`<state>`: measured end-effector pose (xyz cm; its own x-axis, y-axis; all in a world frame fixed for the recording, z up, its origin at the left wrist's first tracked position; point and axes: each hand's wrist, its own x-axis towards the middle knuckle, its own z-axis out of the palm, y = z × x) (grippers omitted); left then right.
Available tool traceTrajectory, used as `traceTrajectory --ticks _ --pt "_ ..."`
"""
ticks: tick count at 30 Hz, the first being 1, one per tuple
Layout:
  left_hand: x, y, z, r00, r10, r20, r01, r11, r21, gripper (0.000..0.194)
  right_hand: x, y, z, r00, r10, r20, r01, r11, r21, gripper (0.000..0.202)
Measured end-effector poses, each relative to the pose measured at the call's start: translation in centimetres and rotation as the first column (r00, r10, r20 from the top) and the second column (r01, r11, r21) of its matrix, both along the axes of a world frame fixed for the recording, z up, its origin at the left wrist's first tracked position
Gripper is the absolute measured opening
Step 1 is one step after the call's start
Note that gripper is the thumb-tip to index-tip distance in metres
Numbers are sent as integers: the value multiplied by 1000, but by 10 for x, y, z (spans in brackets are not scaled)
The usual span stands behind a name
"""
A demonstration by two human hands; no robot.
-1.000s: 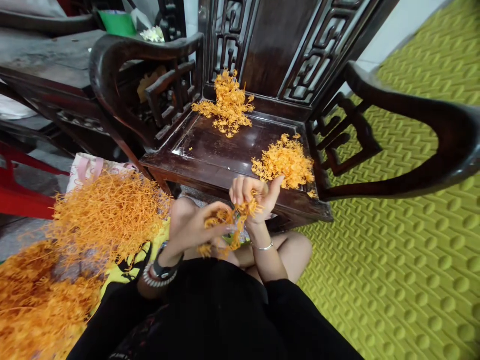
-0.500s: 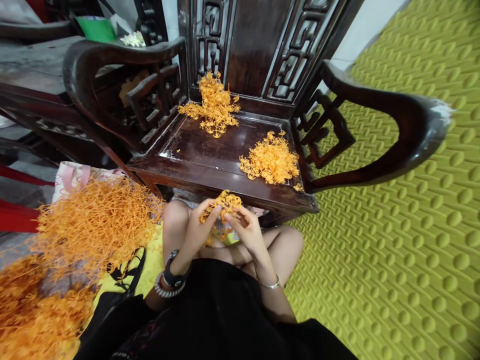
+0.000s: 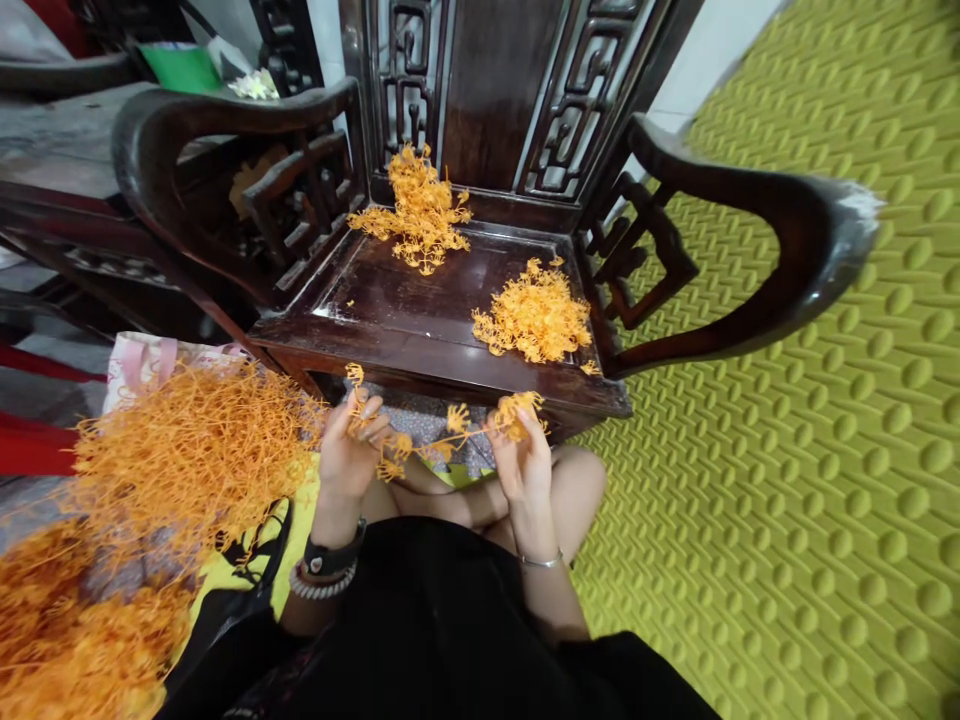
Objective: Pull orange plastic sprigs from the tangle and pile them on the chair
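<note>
An orange plastic flower strand [image 3: 457, 420] stretches between my two hands, in front of the seat edge and above my crossed legs. My left hand [image 3: 351, 450] pinches one end, with a small flower piece sticking up past the fingertips. My right hand [image 3: 520, 450] grips the other end, where several pieces bunch over the fingers. Two piles of similar orange pieces lie on the dark wooden chair seat [image 3: 405, 325]: a back pile [image 3: 424, 215] at the left and a front pile [image 3: 534, 312] at the right.
Left of my legs is a large heap of orange strands [image 3: 195, 450], against a white bag with pink handles [image 3: 127, 370]. More orange pieces [image 3: 97, 640] lie at the lower left. Curved armrests [image 3: 787, 240] flank the seat. A yellow-green textured mat [image 3: 787, 540] covers the right side.
My hands were close together over a bunched orange clump. Now they are wide apart, left hand to the left and right hand to the right, with the strand drawn out between them.
</note>
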<state>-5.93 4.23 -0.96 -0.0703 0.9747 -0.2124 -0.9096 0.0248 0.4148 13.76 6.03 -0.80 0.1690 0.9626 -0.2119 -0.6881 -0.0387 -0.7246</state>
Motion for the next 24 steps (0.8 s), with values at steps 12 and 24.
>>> traceTrajectory --ticks 12,24 --pt "-9 -13 -18 882 -77 -465 10 989 -144 77 -4 12 -13 902 -149 405 103 986 132 47" --pt "55 -28 -24 246 28 -969 345 932 115 32 -36 7 -8 950 -149 273 110 982 156 57"
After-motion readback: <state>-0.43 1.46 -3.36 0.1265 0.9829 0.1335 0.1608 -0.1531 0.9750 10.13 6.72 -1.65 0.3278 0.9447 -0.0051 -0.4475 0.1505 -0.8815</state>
